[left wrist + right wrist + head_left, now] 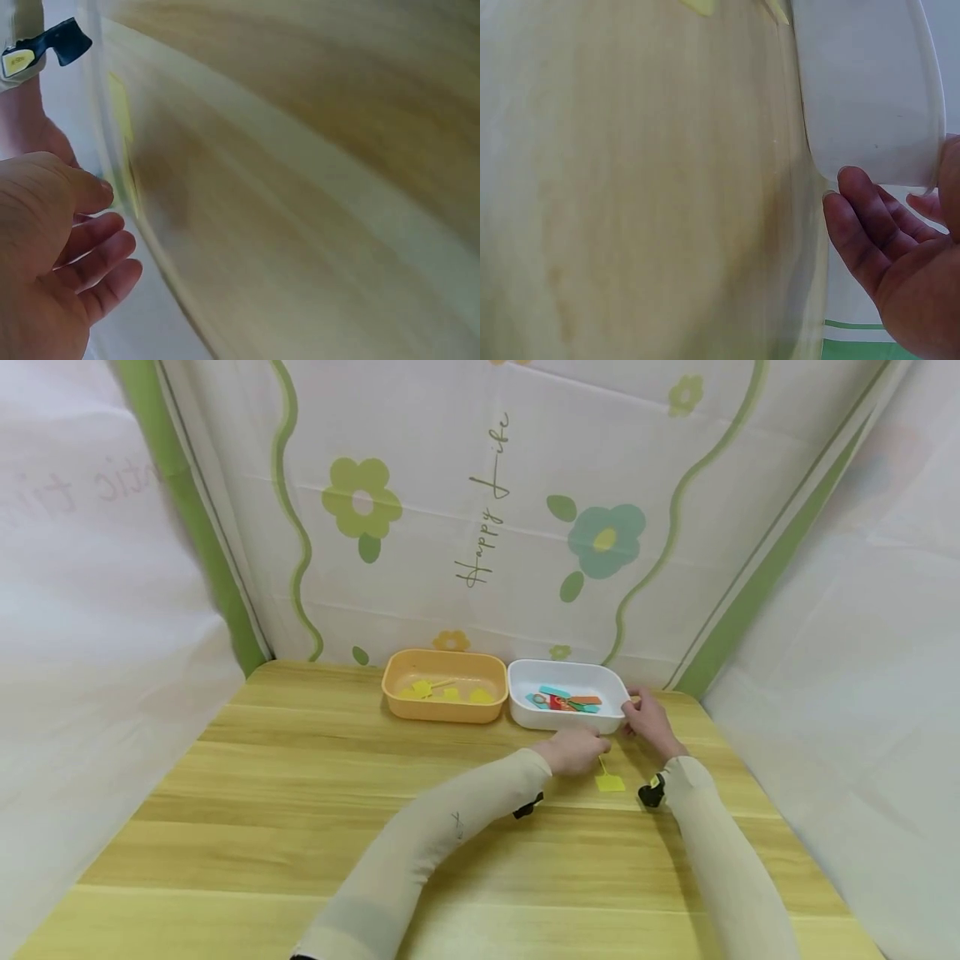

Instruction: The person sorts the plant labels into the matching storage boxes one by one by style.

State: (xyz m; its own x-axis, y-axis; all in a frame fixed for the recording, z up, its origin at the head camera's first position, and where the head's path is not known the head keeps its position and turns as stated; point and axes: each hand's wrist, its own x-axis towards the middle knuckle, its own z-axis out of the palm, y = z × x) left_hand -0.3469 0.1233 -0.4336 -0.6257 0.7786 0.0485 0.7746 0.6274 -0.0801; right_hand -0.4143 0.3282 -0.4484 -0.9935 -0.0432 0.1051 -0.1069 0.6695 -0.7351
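Observation:
A white plastic bin [566, 721] holds several flat pieces [564, 702] in blue, orange and red. My right hand [648, 720] grips its right end, the thumb at the rim and the bent fingers [855, 217] against the outside wall. Just in front of the bin, my left hand [576, 750] is low over the table, thumb and forefinger together. By those fingertips is a yellow tag with a thin stem [610, 782], its flat part on the table. Whether the fingers pinch the stem is not clear; the other fingers [105, 266] curl loosely.
An orange bin [446, 710] with several yellow tags [422, 688] inside stands directly left of the white one. Both are at the back of the wooden table [300, 793], against a printed curtain [480, 510]. White cloth hangs at either side.

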